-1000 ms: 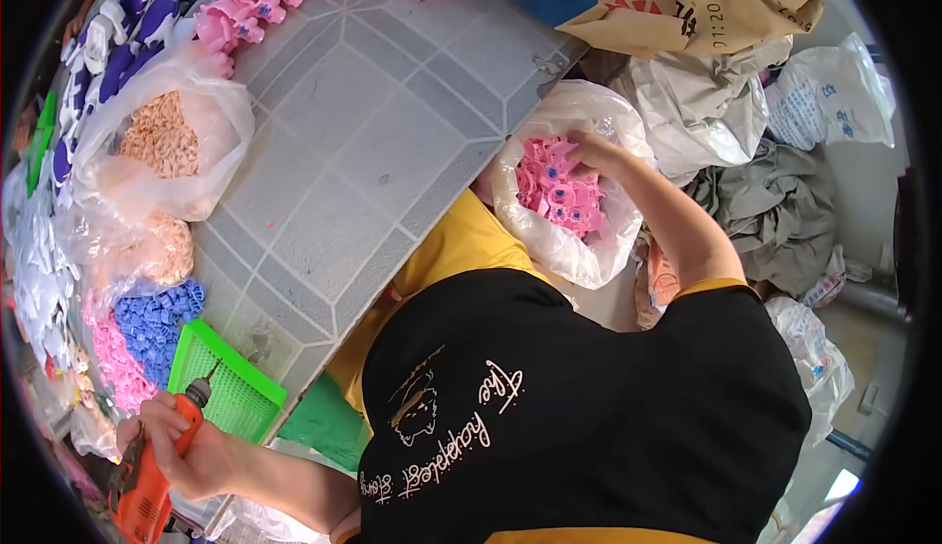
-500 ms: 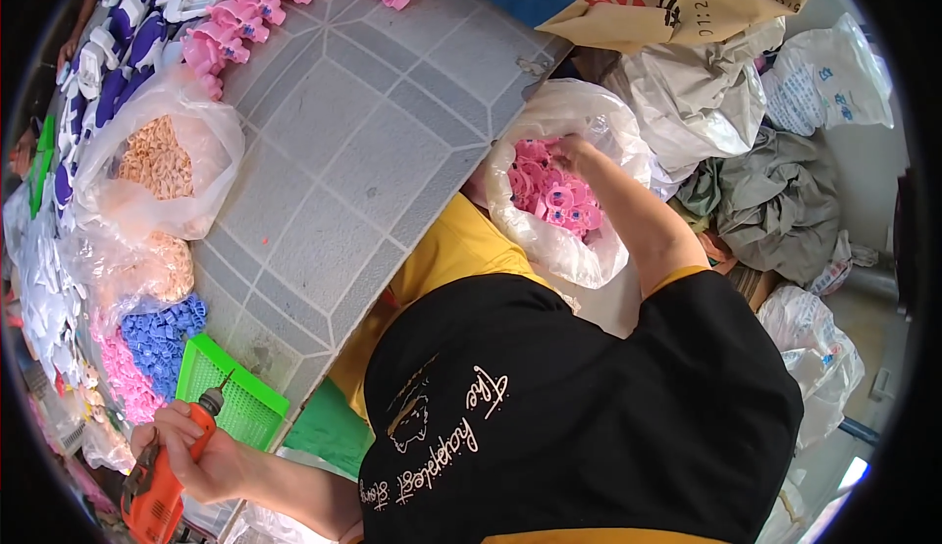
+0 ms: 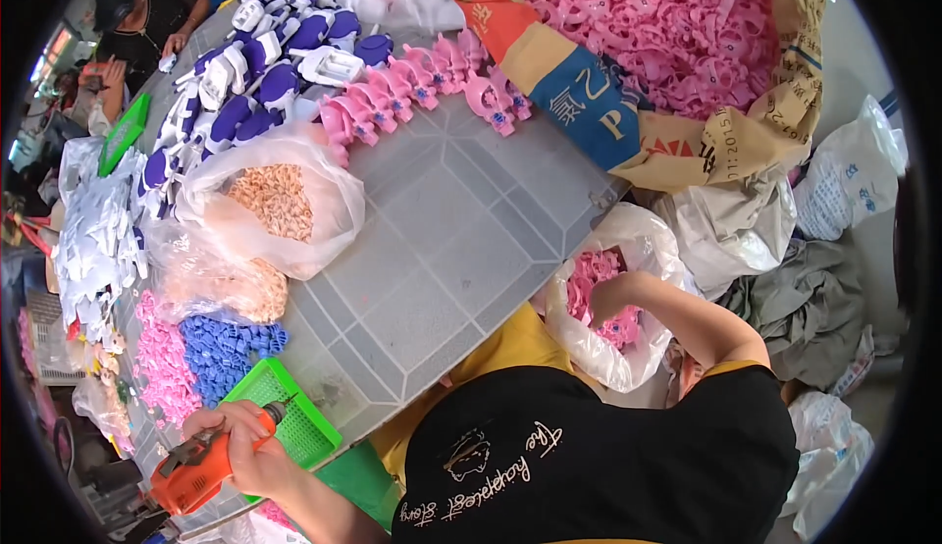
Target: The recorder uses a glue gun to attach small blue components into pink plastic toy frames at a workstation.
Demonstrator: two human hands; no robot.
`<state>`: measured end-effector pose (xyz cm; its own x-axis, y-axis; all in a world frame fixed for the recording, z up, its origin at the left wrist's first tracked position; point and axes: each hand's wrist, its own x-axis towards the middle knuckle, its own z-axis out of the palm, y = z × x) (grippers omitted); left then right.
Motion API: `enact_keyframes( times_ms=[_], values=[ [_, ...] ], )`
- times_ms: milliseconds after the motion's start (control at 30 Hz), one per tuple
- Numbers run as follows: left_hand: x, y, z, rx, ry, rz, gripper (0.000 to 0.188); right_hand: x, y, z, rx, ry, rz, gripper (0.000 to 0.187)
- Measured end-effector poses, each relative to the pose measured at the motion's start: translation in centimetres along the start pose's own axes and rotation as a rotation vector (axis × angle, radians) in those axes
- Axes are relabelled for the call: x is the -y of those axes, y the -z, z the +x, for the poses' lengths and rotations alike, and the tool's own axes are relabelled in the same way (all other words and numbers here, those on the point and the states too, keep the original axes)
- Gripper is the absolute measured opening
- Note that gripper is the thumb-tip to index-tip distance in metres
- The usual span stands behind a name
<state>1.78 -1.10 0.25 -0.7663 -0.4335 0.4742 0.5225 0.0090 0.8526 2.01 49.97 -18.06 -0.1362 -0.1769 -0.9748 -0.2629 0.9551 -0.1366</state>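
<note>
My left hand point(image 3: 257, 454) is closed round an orange electric screwdriver point(image 3: 199, 473), held over the table's near left edge. Its dark tip points toward a green perforated basket point(image 3: 312, 442). On my other side, my right hand point(image 3: 614, 295) reaches down into a white plastic bag point(image 3: 643, 234) beside the table. Pink plastic pieces point(image 3: 587, 277) with small blue details fill this bag. The fingers of that hand are hidden among them, so what they grip does not show.
A bag of small peach pieces point(image 3: 273, 203), blue parts point(image 3: 228, 353) and loose pink parts point(image 3: 165, 362) lie at left. Purple-and-white housings point(image 3: 257, 55) and a row of pink parts point(image 3: 392, 93) line the far side. Right stands a large sack point(image 3: 677, 156). Another person point(image 3: 147, 14) sits far left.
The view has shifted, so the table and bags sit lower and further right, and more of the large sack shows. My right hand has sunk deeper into the bag; the left keeps the screwdriver.
</note>
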Motion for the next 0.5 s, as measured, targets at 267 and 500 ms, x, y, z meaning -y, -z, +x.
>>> enact_keyframes(
  times_ms=[267,500],
  values=[
    [-0.6,1.7,-0.7,0.009,0.0,-0.068,0.029,10.8,19.5,-14.1,-1.175,0.614,0.545,0.022],
    [-1.2,2.3,0.2,0.006,0.035,-0.143,0.039,2.3,32.3,-7.5,-1.562,-0.357,-0.193,0.029]
  ],
)
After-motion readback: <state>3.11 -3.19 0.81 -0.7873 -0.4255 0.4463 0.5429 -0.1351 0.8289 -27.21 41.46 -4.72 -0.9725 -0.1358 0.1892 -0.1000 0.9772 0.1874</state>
